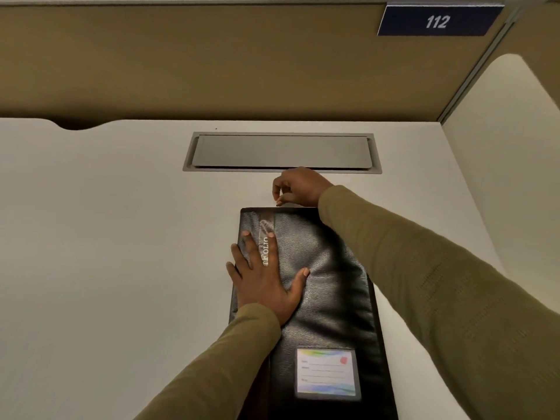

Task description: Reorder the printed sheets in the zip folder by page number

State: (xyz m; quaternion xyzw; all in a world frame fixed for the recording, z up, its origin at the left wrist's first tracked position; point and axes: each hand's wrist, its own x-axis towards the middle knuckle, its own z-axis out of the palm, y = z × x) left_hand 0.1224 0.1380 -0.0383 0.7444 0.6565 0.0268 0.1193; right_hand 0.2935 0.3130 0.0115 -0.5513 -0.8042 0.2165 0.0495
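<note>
On the pale bench (106,237), lengthwise in front of the person, lies the black zip folder (330,286), closed, so the printed sheets are presumably inside and out of sight. The left grip (263,283) rests flat and spread on the cover's left side, fingers straight, likely pinning it against the tug of the zip. The right grip (298,189) reaches to the far edge, thumb and forefinger pinched on what looks like the zip pull (278,204), too small to be sure. A label card (327,372) shows on the cover. Beyond are a grey cable hatch (281,151), a tan partition (212,62) and a blue sign (438,22) reading 112.
</note>
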